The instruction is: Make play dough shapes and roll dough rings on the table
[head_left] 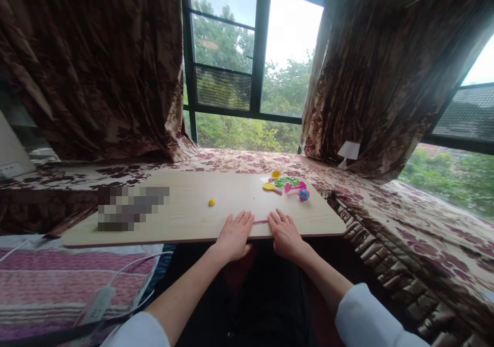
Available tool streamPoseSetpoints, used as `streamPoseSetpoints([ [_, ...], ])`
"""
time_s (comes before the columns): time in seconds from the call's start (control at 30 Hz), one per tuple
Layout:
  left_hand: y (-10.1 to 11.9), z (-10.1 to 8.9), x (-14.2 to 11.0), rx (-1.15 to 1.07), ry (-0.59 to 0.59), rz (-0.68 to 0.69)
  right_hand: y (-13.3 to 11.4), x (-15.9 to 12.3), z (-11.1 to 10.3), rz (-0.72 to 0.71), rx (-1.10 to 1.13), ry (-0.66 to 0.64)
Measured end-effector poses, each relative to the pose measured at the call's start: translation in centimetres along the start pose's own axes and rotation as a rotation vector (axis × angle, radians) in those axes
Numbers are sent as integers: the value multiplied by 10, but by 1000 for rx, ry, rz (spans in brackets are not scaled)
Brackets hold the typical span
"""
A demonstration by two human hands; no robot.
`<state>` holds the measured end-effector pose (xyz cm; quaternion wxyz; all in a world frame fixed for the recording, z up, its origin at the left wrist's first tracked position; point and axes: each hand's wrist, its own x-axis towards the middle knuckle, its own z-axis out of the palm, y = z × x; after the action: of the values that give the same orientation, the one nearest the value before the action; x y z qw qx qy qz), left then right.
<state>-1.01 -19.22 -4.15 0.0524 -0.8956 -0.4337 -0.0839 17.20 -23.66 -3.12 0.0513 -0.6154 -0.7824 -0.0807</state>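
My left hand (234,235) and my right hand (284,233) lie flat near the front edge of the board, fingers stretched forward. A thin pink strand (261,221), apparently modelling clay, shows between them; its ends run under the fingers. Ahead and to the left sits a small yellow lump (212,202). At the back right are two yellow pieces, a nearer one (269,186) and a farther one (275,174), each with a pinkish stem. Beside them are a green lattice piece (286,181), a pink dumbbell-shaped piece (295,187) and a blue ball with pink dots (304,194).
The pale wooden board (185,223) stands before a window ledge with patterned cloth (239,157). A blurred-out object (131,208) lies on its left. A small white lamp (348,151) stands back right. A power strip (99,303) with cables rests on the striped bedding (73,270).
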Motion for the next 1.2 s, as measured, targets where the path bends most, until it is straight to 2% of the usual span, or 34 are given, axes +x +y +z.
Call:
streamPoseSetpoints([
  [0.07, 1, 0, -6, -5, 15, 12, 1, -1, 3, -10, 1, 12],
  [0.2, 8, 1, -30, -30, 72, 78, 1, -25, 7, -59, 9, 48],
  [0.27, 8, 0, -33, -35, 81, 86, 2, -30, 6, -63, 11, 55],
  [0.47, -3, -1, -7, -30, -10, 40, 2, -1, -3, -19, 21, -1],
  [0.6, -8, -1, -4, -27, 9, 66, -7, 11, -1, -112, 71, 9],
  [0.7, -8, -4, -14, -24, 37, 46, -16, 11, 5, -158, 99, 14],
  [0.8, -7, -7, -30, -9, 69, 19, -22, 7, 8, -141, 109, 34],
  [0.97, -6, -11, -53, -1, 66, 50, -25, -14, 7, -127, 87, 70],
  [1.07, -9, -11, -46, 1, 57, 46, -25, -19, 5, -135, 82, 71],
  [1.2, -16, -9, -24, 24, 25, -18, -24, 0, 4, -108, 78, 36],
])
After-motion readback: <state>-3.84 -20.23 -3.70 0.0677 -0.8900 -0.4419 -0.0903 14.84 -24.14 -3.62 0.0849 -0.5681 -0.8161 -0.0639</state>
